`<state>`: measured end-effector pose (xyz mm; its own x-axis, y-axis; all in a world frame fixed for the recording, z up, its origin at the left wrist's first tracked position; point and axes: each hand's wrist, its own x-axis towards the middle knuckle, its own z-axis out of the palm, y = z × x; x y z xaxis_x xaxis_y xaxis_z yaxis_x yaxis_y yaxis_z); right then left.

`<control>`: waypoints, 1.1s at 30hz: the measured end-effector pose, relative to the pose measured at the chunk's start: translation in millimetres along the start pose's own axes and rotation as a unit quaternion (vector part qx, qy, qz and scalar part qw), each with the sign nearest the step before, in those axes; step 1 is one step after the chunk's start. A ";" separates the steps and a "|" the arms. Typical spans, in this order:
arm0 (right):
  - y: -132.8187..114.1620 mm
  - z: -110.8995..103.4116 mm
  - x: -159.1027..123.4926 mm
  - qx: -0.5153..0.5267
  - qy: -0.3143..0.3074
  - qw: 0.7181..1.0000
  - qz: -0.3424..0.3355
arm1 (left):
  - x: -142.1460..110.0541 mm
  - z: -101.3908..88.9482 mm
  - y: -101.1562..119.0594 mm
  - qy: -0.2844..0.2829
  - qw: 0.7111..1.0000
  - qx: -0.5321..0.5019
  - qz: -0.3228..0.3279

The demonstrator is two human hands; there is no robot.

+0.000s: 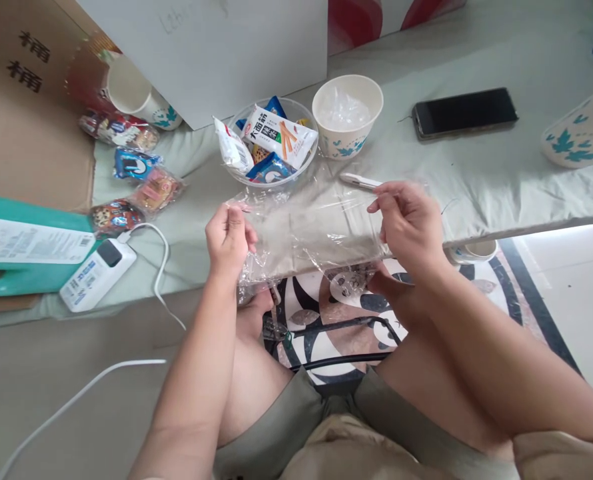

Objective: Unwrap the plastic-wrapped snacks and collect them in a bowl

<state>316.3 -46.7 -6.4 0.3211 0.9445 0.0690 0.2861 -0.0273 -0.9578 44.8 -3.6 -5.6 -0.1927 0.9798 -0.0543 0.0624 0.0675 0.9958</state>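
A sheet of clear plastic film [311, 233] is stretched between my two hands, over the front edge of the bed-like surface. My left hand [230, 233] pinches its left side, fingers closed. On the right, my right hand [406, 217] grips the film's other side with thumb and fingers together. A white-handled utility knife [359, 181] lies just beyond my right hand, its near end partly hidden. Behind the film stands a clear round bowl [296, 177] of packaged snacks [281, 133]. Beside it is a paper cup [346, 143] with crumpled clear plastic [344, 110] inside.
A black phone [465, 113] lies at the back right, near another paper cup [579, 130]. At left are several wrapped snacks [156, 190], a white power bank [98, 275] with a cable [162, 247], and a teal box [31, 247]. A white board [226, 47] stands behind.
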 end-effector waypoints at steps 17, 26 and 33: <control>7.3 -7.8 7.7 0.104 0.097 0.989 -0.048 | 7.6 -28.4 5.4 -0.164 0.982 0.015 -0.089; 4.0 -7.7 3.4 0.066 -0.080 0.995 0.007 | 16.3 -20.9 -1.4 -0.115 0.989 -0.077 -0.055; 5.1 -7.4 3.1 0.012 -0.008 0.999 -0.028 | 18.1 -22.2 -2.0 -0.090 0.993 -0.042 -0.056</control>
<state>325.4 -46.3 -9.0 0.2899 0.9496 0.1190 0.2813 0.0343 -0.9590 19.4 9.9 -6.9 -0.0141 0.9853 -0.1702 -0.0338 0.1697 0.9849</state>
